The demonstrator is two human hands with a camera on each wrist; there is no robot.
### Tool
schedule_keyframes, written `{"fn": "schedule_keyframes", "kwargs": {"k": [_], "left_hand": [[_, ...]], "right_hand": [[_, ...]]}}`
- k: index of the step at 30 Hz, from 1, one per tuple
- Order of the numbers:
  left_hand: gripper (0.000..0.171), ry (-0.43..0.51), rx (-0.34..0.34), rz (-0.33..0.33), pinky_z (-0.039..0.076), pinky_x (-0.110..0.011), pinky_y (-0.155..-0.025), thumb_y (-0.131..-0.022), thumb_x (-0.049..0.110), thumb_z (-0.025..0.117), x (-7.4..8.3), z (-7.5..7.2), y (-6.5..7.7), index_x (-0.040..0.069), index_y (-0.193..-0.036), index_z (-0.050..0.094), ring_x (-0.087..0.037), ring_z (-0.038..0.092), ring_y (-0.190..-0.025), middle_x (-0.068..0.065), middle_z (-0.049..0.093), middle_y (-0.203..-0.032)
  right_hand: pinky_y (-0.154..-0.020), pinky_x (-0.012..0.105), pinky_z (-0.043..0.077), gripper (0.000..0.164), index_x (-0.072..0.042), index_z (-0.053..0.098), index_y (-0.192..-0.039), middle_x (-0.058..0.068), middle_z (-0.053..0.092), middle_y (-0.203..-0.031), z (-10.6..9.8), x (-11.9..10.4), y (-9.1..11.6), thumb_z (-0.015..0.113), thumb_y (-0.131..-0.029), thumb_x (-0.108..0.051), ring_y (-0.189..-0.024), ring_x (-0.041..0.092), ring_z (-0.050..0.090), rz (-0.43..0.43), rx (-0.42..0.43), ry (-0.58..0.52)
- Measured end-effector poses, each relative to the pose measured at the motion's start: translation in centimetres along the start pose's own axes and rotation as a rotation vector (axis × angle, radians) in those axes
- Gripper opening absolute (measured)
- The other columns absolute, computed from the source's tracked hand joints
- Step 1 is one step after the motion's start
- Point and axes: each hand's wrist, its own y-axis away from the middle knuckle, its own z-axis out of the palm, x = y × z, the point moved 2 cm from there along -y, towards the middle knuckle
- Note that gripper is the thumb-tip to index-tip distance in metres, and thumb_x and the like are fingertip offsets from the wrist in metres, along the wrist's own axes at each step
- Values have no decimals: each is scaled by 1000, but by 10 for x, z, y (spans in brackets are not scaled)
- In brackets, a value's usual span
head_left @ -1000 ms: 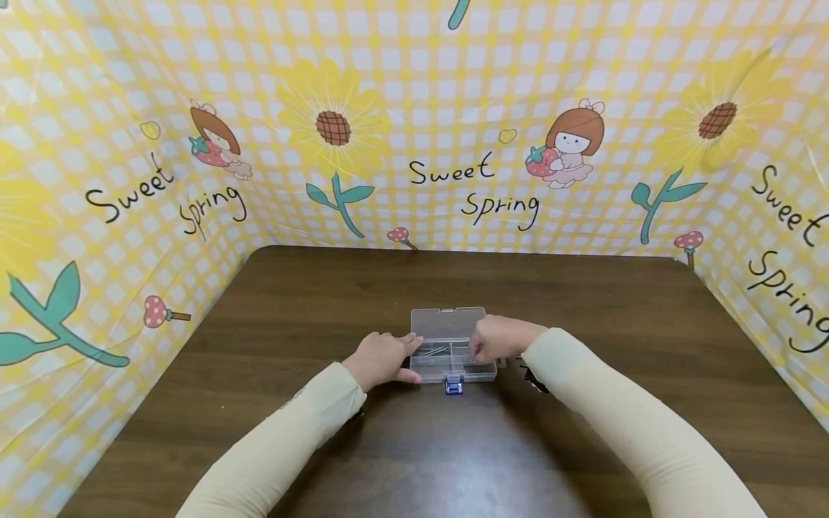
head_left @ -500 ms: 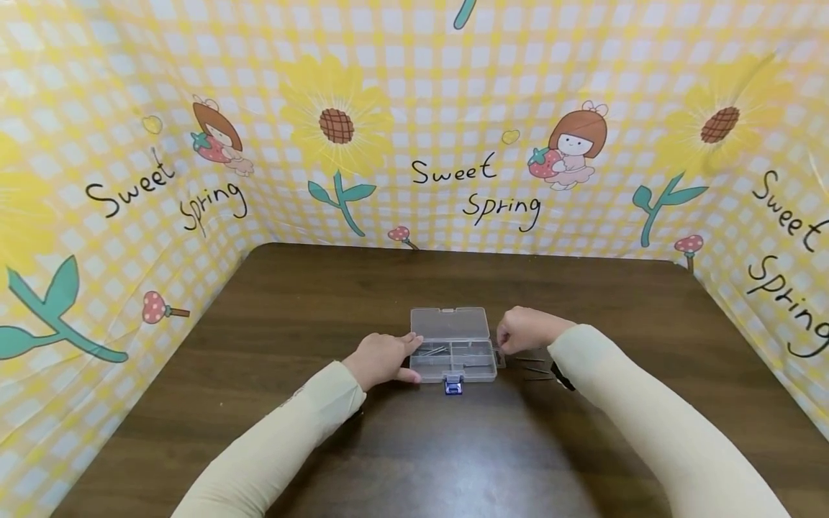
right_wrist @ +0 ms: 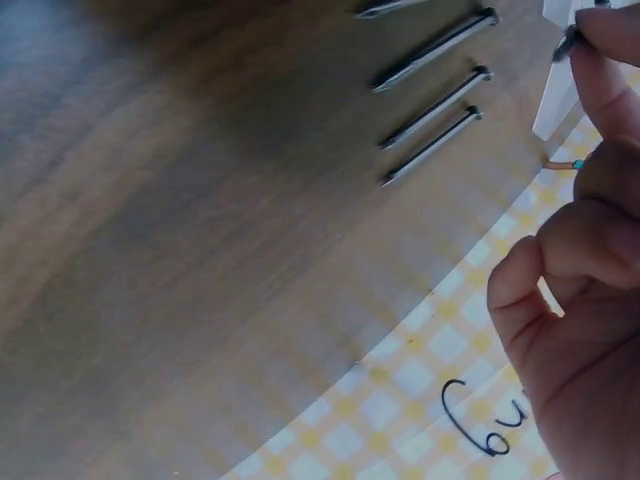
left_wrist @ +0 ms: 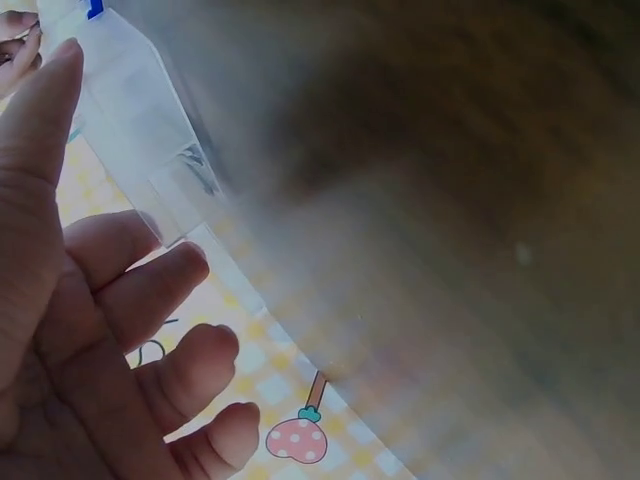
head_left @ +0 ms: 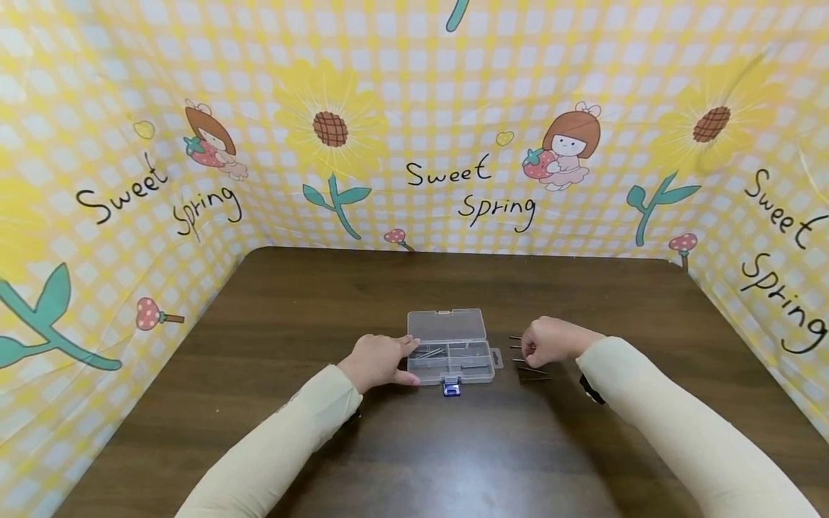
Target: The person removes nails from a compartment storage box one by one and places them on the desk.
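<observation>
A clear plastic compartment box (head_left: 447, 381) with its lid (head_left: 447, 326) raised lies on the table, its blue latch (head_left: 451, 387) at the front. Long nails (head_left: 430, 352) lie in its left back compartment. My left hand (head_left: 378, 362) rests at the box's left side, fingers extended, thumb by the front corner and fingertips by the back one. To the right of the box, my right hand (head_left: 550, 340) pinches a nail (right_wrist: 567, 43) between thumb and index finger. Below that hand, several nails (right_wrist: 437, 50) lie roughly parallel on the table, partly hidden by it in the head view.
The dark wooden table (head_left: 311, 302) reaches back to a yellow checked cloth (head_left: 363, 208) that hangs behind it and along both sides. A clear hanging tab (head_left: 496, 358) sticks out from the box's right side.
My right hand has moved out of the box's right part and rightward, over the row of nails, pinching a nail. My left hand has kept its place at the box.
</observation>
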Motion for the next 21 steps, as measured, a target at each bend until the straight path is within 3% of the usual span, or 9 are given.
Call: {"fn": "schedule_keyframes", "kwargs": {"k": [3,9,21], "left_hand": [[77,-16,7,-9,46,-30,-49,-76,64,64,0,-1,0,19,-138,54,-22,68,-88,1,56,-136],[78,-13,-16,4,48,-31,-51,-77,63,64,0,-2,-2,19,-140,52,-24,67,-91,0,54,-138],[77,-1,-18,9,50,-32,-54,-78,62,64,1,-5,0,18,-140,53,-25,68,-87,-2,54,-138]], "right_hand": [[-55,22,40,10,-11,64,-66,-11,54,-62,2,3,5,61,-73,-5,-56,3,42,10,22,-4],[-53,22,37,13,-13,62,-63,-12,52,-60,8,4,16,62,-71,-3,-55,3,41,34,-16,-34],[-51,20,33,17,-14,60,-60,-15,44,-57,24,4,32,60,-72,-2,-53,0,35,-20,11,-29]]}}
